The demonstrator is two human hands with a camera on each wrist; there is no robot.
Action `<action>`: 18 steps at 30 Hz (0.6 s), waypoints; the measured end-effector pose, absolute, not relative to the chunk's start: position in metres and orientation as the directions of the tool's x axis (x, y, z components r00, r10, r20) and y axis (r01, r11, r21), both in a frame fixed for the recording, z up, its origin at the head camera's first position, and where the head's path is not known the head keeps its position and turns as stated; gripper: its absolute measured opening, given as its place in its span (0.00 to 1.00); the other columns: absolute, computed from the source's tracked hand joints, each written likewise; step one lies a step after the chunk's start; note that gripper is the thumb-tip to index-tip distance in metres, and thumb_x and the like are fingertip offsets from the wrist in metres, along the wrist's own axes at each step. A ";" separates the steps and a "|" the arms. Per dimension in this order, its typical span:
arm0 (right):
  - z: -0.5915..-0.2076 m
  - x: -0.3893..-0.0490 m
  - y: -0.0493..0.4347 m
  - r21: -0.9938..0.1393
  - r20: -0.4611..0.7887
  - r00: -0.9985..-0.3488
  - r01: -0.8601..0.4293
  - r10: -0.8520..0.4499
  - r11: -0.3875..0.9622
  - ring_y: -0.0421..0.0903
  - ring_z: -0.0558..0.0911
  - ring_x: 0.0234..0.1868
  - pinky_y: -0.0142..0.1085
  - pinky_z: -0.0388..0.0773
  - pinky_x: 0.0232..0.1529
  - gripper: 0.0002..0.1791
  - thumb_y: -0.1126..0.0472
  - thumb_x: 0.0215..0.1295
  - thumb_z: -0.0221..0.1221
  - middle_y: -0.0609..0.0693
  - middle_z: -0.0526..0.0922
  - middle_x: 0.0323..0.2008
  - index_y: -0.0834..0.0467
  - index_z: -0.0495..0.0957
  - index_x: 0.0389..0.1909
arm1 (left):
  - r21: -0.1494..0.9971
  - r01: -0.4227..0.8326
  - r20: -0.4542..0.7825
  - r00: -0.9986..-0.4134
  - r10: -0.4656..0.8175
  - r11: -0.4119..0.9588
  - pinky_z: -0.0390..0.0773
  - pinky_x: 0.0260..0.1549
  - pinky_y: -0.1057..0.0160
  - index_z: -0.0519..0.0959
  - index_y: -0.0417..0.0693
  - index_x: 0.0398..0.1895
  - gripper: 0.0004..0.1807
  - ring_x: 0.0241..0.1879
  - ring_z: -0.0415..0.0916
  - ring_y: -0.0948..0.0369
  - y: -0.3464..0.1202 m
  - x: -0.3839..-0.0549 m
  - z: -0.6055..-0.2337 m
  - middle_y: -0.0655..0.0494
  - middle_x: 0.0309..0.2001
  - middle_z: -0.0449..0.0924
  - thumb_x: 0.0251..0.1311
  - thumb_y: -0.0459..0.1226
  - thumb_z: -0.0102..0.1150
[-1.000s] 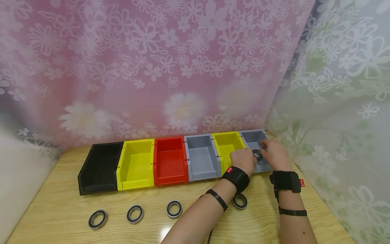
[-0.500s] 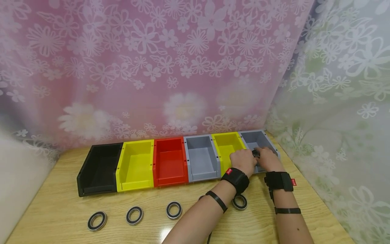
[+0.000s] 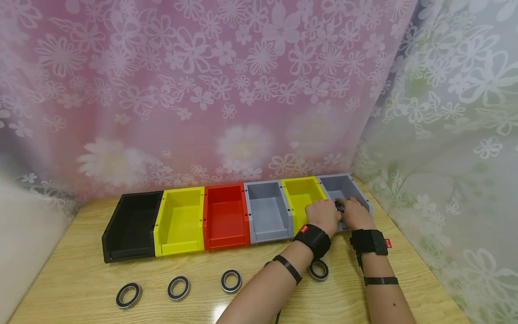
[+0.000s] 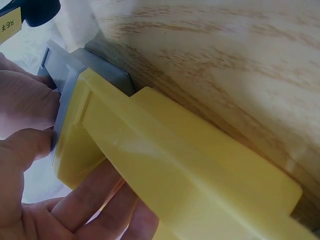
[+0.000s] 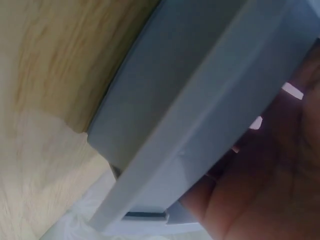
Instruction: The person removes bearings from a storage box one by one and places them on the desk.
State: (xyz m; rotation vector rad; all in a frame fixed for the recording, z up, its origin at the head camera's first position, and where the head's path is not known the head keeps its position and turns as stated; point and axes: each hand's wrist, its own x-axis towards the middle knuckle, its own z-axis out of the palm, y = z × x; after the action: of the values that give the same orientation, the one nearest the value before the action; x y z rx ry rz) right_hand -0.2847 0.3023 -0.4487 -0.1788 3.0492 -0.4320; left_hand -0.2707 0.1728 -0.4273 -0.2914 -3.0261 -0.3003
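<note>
A black-and-silver ring bearing [image 3: 339, 206] shows between my two hands, over the grey bin [image 3: 337, 183] at the right end of the row. My left hand [image 3: 323, 214] holds it from the left, at the front of the neighbouring yellow bin [image 3: 304, 193]. From the other side, my right hand [image 3: 357, 214] pinches it with curled fingers. In the left wrist view, fingers of the left hand [image 4: 95, 205] sit behind the yellow bin's front wall. The right wrist view has the right hand [image 5: 265, 185] behind the grey bin's wall; both wrist views hide the bearing.
Black [image 3: 133, 225], yellow [image 3: 182, 220], red [image 3: 226, 216] and grey [image 3: 268, 211] bins continue the row leftward. Several bearings lie along the table front, including one at far left [image 3: 129, 295] and one near the left wrist [image 3: 319, 270]. My left forearm partly covers another.
My right hand has moved left and closed its fingers onto the bearing in the left hand. The left hand has stayed nearly in place.
</note>
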 end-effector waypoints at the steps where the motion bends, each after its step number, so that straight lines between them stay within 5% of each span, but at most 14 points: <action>1: -0.449 -0.285 0.302 -0.278 -0.036 -0.992 -0.105 -0.120 0.955 0.69 0.77 0.49 0.59 0.78 0.46 0.22 0.67 0.72 0.60 0.73 0.76 0.50 0.71 0.75 0.64 | 0.188 0.197 0.102 -0.978 0.181 0.962 0.72 0.18 0.61 0.84 0.57 0.22 0.23 0.18 0.73 0.61 0.173 -0.271 -0.427 0.59 0.19 0.76 0.68 0.60 0.61; 18: -0.446 -0.282 0.296 -0.248 -0.019 -0.994 -0.095 -0.103 0.964 0.63 0.77 0.40 0.55 0.78 0.36 0.17 0.69 0.71 0.58 0.69 0.77 0.42 0.68 0.79 0.58 | 0.220 0.188 0.076 -0.982 0.176 0.957 0.71 0.18 0.60 0.85 0.56 0.23 0.23 0.17 0.73 0.59 0.172 -0.273 -0.427 0.58 0.19 0.77 0.67 0.61 0.61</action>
State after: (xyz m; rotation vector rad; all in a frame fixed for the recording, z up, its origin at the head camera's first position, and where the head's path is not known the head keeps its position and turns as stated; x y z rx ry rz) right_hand -0.2821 0.2965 -0.4456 -0.1556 3.0819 -0.3865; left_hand -0.2726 0.1723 -0.4270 -0.2840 -3.0531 -0.3513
